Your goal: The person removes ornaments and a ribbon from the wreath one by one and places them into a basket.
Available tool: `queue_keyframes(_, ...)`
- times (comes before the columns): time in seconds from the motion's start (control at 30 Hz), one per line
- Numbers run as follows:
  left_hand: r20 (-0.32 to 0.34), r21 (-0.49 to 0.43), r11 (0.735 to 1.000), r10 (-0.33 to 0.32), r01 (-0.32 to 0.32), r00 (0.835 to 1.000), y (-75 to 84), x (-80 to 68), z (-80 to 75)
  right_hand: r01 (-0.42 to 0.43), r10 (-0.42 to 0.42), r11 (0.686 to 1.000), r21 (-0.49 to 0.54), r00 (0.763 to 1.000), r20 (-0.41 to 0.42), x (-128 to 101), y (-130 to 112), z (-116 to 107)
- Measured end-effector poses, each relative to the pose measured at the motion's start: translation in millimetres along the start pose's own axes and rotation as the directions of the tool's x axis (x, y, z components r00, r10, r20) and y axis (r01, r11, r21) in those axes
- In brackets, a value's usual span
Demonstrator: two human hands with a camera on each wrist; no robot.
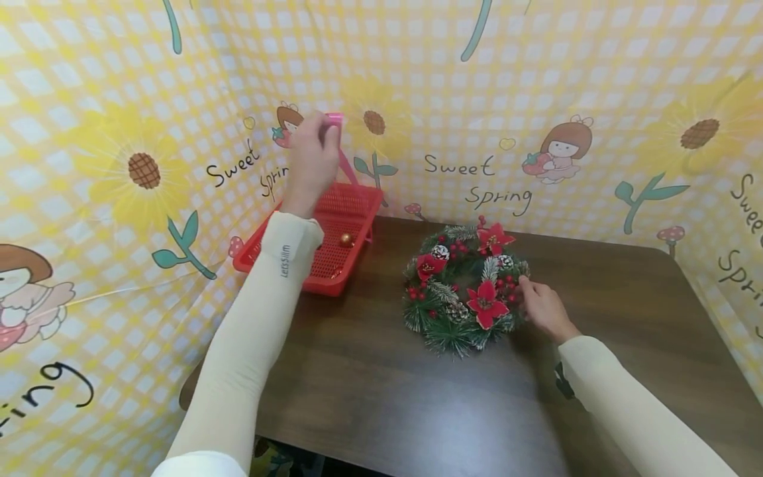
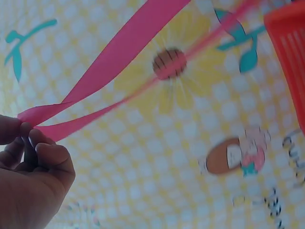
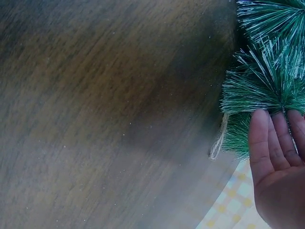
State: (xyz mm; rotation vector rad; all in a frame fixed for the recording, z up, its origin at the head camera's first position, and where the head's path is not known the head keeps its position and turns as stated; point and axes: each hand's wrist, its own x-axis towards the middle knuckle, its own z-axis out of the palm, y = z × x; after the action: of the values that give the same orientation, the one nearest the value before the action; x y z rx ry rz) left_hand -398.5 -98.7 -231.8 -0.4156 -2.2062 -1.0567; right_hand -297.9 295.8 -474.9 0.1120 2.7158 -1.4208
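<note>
My left hand (image 1: 312, 159) is raised above a red plastic basket (image 1: 352, 205) at the table's back left and pinches a pink ribbon (image 1: 335, 120). In the left wrist view the fingers (image 2: 45, 150) hold the folded end of the ribbon (image 2: 119, 52), whose two strands run up to the right. A Christmas wreath (image 1: 465, 288) with red flowers, berries and pine cones lies on the dark wooden table (image 1: 387, 384). My right hand (image 1: 539, 305) rests with straight fingers (image 3: 259, 138) against the wreath's green needles (image 3: 262, 81) on its right side.
A small gold ball (image 1: 346, 240) lies in the basket. A yellow checked cloth (image 1: 119, 132) with sunflowers and "Sweet Spring" writing walls the table on the left, back and right. A loop of twine (image 3: 218, 143) hangs from the wreath.
</note>
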Motion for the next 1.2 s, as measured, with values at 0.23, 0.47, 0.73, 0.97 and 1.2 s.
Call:
queue_keyframes(0.23, -0.039, 0.072, 0.996, -0.048, 0.051, 0.998, -31.0, -2.6, -27.1, 0.013, -0.013, 1.000, 0.004, 1.000, 0.005, 1.7, 0.1, 1.2)
queue_keyframes(0.47, -0.056, 0.111, 0.993, -0.036, 0.042, 0.998, -55.5, -9.6, -35.5, 0.024, -0.024, 1.000, 0.002, 1.000, -0.009, 2.4, 0.5, 2.2)
queue_keyframes(0.73, -0.025, 0.168, 0.978, -0.124, 0.127, 0.992, -72.5, -17.5, -33.4, 0.018, -0.018, 1.000, -0.004, 1.000, -0.010, 2.5, 0.8, 2.1)
queue_keyframes(0.97, -0.011, 0.204, 0.964, -0.171, 0.170, 0.985, -84.6, -22.6, -31.0, 0.022, -0.022, 1.000, -0.006, 1.000, -0.002, 2.5, 1.4, 1.1)
queue_keyframes(1.2, 0.009, 0.242, 0.914, -0.337, 0.325, 0.942, -89.4, -28.4, -32.4, 0.017, -0.017, 1.000, -0.003, 1.000, -0.001, 2.0, 0.7, 0.8)
